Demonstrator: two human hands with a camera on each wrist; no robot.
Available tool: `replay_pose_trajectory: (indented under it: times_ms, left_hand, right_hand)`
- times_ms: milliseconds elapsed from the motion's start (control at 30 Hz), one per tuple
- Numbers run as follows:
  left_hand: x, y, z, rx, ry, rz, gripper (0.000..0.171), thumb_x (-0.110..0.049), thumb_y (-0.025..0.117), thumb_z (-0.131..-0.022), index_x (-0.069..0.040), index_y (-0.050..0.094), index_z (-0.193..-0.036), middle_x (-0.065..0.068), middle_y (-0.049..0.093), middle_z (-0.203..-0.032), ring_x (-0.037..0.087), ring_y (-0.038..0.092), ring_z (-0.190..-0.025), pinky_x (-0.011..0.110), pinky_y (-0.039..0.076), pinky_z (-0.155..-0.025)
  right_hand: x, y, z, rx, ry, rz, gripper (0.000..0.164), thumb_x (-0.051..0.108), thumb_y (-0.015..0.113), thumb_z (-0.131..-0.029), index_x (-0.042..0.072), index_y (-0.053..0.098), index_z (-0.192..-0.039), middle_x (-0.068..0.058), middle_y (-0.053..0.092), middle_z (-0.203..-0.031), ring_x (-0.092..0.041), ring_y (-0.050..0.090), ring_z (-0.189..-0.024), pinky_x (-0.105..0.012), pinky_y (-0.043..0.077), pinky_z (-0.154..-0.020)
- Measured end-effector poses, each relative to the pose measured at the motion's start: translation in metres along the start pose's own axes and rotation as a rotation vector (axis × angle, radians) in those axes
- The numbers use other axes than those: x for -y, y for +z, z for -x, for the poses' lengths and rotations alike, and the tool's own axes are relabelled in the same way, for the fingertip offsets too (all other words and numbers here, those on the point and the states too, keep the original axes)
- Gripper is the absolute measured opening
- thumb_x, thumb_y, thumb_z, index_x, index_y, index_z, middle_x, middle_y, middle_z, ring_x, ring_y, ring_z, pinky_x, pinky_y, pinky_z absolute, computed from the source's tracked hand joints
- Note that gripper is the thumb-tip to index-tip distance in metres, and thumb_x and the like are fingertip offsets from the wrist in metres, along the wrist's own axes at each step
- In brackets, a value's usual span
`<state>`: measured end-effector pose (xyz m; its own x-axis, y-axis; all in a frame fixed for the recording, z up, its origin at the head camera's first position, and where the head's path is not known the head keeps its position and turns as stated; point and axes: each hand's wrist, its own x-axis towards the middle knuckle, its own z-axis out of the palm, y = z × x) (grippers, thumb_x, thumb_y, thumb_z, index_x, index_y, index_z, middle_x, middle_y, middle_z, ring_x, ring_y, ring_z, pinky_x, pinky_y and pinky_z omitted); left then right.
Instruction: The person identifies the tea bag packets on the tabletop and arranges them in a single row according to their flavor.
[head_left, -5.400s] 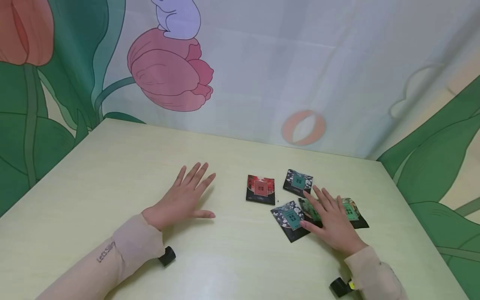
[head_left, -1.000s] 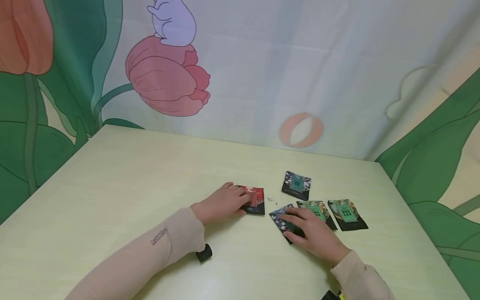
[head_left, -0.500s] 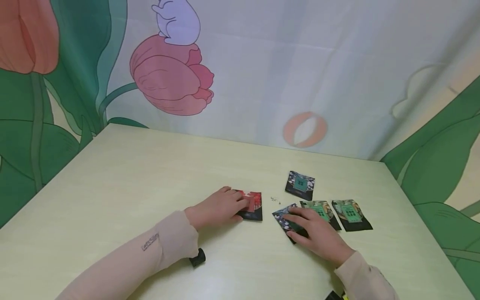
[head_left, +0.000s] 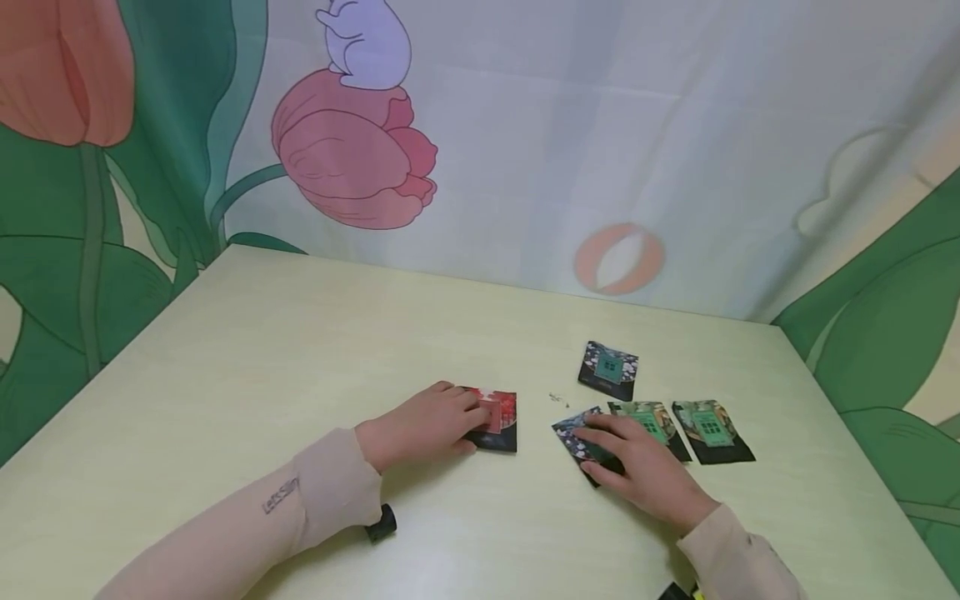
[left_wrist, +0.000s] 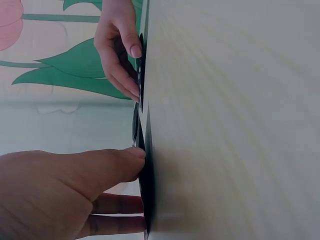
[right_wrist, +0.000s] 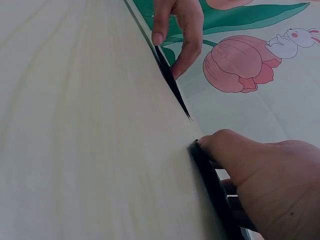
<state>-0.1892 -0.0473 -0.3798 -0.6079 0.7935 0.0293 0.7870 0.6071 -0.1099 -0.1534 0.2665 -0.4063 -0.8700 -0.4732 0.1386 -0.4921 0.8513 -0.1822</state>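
Observation:
My left hand (head_left: 423, 427) rests its fingertips on a flat red-and-black sachet (head_left: 504, 421) near the table's middle. In the left wrist view, the thumb and fingers touch the sachet from above, without closing round it. The right hand (head_left: 641, 467) lies with bent fingers over a dark sachet with white blossoms (head_left: 573, 437), which it partly hides. Just beyond that hand are two green-and-black sachets (head_left: 651, 421) side by side, the nearer one partly covered. Farther back sits another blossom sachet (head_left: 608, 371), touched by neither hand.
A pale wooden table (head_left: 315, 333) bears everything. Small dark specks (head_left: 559, 400) lie between the red sachet and the blossom ones. A curtain printed with tulips (head_left: 352, 150) hangs behind the table's back edge. Black wrist cameras (head_left: 381, 525) sit under the sleeves.
Over the last second my left hand has slid the red sachet left and nearer; the right hand stays on the blossom sachet. Earlier, the left hand was off the sachets and the green ones lay closer together.

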Motion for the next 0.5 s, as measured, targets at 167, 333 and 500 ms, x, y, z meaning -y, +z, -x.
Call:
replay_pose_trajectory:
  times_ms: [167,333,500]
  left_hand:
    - [0.0,0.001,0.005,0.013,-0.006,-0.003,0.032,-0.037,0.066,-0.089,-0.018,0.06,-0.114,-0.003,0.064,-0.111,0.016,0.058,-0.108,0.034,0.046,-0.098]
    - [0.001,0.001,0.011,-0.009,0.002,-0.012,0.032,-0.037,0.067,-0.089,-0.017,0.06,-0.114,-0.003,0.064,-0.111,0.017,0.058,-0.107,0.034,0.047,-0.095]
    - [0.001,0.002,0.017,-0.036,0.013,-0.021,0.031,-0.036,0.068,-0.088,-0.017,0.06,-0.111,-0.002,0.064,-0.108,0.016,0.058,-0.104,0.033,0.048,-0.093]
  right_hand:
    - [-0.001,0.0,0.0,0.001,-0.001,-0.003,0.043,0.039,0.064,-0.09,0.023,0.06,-0.131,-0.007,0.055,-0.136,-0.03,0.051,-0.125,-0.05,0.047,-0.099]
    - [-0.002,0.001,0.0,-0.006,-0.006,0.0,0.043,0.039,0.064,-0.09,0.023,0.06,-0.131,-0.006,0.055,-0.136,-0.029,0.051,-0.125,-0.049,0.047,-0.099]
    - [-0.003,0.001,0.0,-0.01,-0.009,-0.003,0.044,0.04,0.064,-0.09,0.024,0.06,-0.131,-0.006,0.055,-0.136,-0.029,0.052,-0.125,-0.05,0.047,-0.099]
